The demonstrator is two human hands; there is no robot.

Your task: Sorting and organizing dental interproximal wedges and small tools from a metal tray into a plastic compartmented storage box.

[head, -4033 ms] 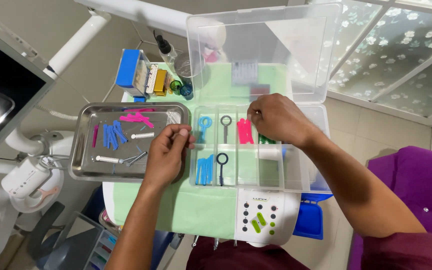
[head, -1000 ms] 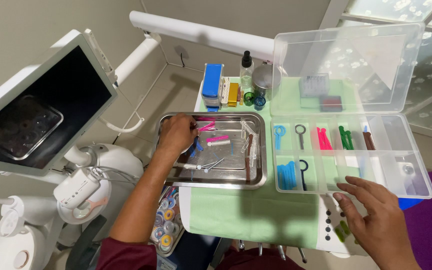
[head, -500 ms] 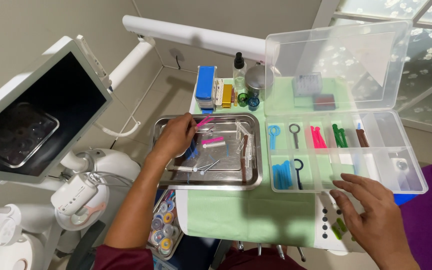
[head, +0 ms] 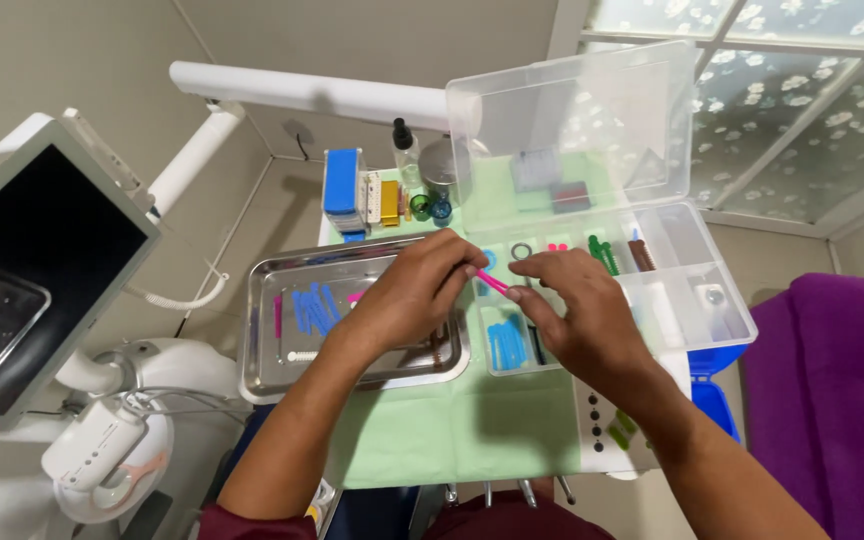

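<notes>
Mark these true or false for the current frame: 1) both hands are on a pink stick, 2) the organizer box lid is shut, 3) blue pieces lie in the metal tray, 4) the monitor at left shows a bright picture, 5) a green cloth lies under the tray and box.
1. True: the left hand and right hand meet at a thin pink stick above the clear organizer box.
2. False: the lid stands open, tilted back.
3. True: blue pieces lie in the metal tray.
4. False: the monitor is dark.
5. True: the green cloth spreads beneath both.
</notes>
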